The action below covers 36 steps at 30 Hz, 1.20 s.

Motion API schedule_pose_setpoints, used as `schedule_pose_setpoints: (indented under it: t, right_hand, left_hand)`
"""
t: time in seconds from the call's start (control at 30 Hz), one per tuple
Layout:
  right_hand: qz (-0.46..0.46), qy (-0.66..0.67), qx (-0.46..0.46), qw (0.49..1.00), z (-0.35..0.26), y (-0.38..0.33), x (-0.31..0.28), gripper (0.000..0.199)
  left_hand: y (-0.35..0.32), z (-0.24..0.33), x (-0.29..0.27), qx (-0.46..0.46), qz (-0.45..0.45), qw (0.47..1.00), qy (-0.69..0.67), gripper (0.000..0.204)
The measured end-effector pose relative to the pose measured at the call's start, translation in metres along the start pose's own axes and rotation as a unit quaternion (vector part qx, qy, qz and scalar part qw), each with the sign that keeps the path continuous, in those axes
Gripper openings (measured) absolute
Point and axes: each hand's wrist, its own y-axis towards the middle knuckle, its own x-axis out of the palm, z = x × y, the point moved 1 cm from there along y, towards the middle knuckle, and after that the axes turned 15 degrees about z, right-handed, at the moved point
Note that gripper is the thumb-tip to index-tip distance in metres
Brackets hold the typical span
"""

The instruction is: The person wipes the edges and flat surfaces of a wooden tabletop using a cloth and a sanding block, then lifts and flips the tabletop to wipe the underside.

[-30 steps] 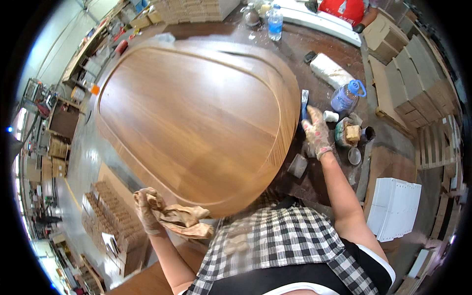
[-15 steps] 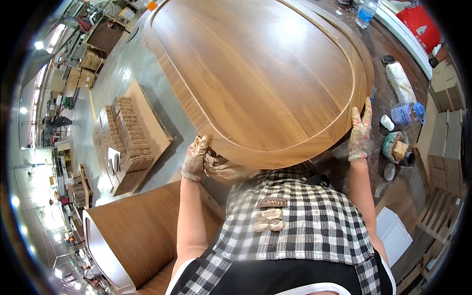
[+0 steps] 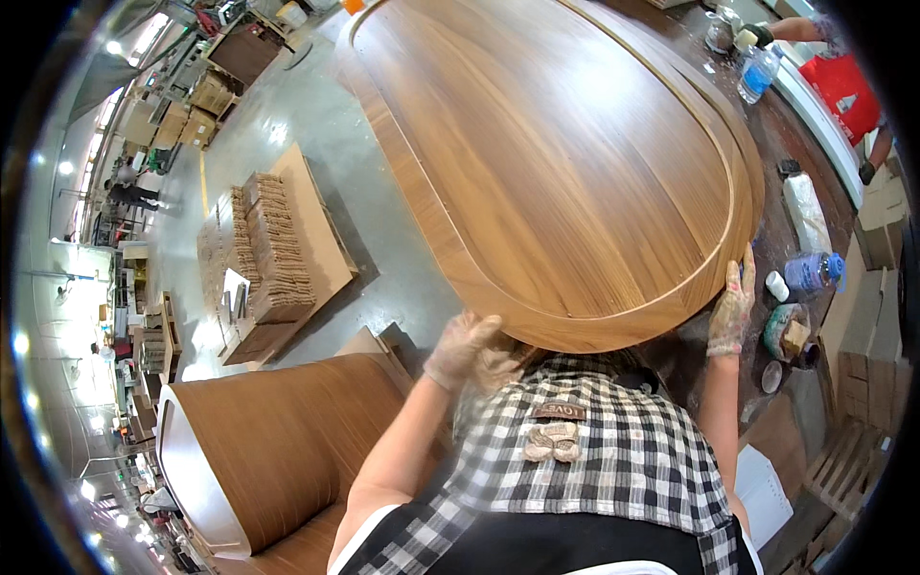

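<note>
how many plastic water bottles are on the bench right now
2. One water bottle stands at the far end of the bench, near another person's gloved hand. The other bottle lies just beyond the right hand. Others may be hidden behind the oval wooden tabletop.

Brown cardboard boxes (image 3: 206, 110) stacked far left; red bag (image 3: 848, 96) top right.
</note>
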Motion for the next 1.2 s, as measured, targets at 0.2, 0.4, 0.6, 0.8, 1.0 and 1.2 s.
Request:
schedule_pose_setpoints:
  t: [0.2,0.4,0.6,0.8,1.0,1.2]
  right_hand:
    - [-0.003,0.028,0.014,0.999,0.001,-0.005,-0.004,0.048]
    - [-0.006,-0.003,-0.010,1.000,-0.011,-0.007,-0.004,0.046]
    - [-0.005,0.062,0.052,0.997,-0.001,-0.002,-0.010,0.046]
    - [0.021,0.072,0.080,0.994,0.024,0.012,-0.010,0.046]
    - [0.053,0.062,0.063,0.995,0.026,0.028,0.003,0.040]
    - [0.055,0.159,0.126,0.978,0.045,0.057,0.016,0.042]
  left_hand:
    - [-0.007,0.019,0.003,-0.019,0.149,0.975,-0.166,0.035]
    - [0.026,0.031,-0.026,0.059,0.160,0.979,-0.116,0.026]
    - [0.047,0.025,-0.042,0.060,0.135,0.986,-0.075,0.022]
    - [0.051,0.026,-0.037,0.052,0.141,0.988,-0.040,0.025]
    - [0.098,0.031,-0.056,0.033,0.169,0.985,0.004,0.030]
    - [0.105,0.047,-0.047,0.053,0.122,0.988,-0.079,0.034]
